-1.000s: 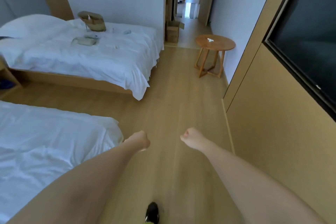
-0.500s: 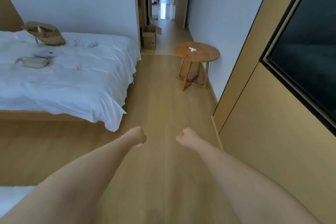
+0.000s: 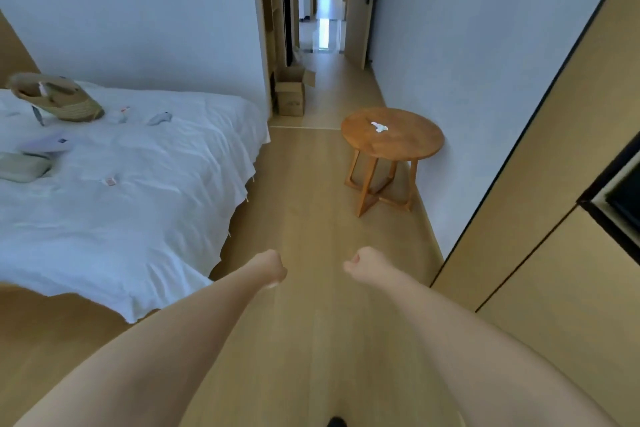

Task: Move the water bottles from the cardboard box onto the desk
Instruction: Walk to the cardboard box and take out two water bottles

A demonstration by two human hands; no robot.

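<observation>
I see my left hand [image 3: 272,267] and right hand [image 3: 363,263] curled into empty fists above the pale wooden floor [image 3: 311,201]. The open brown cardboard box [image 3: 291,91] sits far ahead by the doorway, beyond the round wooden side table [image 3: 393,134].

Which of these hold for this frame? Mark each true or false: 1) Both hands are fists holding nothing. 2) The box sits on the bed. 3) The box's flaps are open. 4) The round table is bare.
1) Left hand and right hand are empty fists: true.
2) False: the box stands on the floor by the doorway, beyond the bed.
3) True.
4) False: a small white thing lies on the round table.
</observation>
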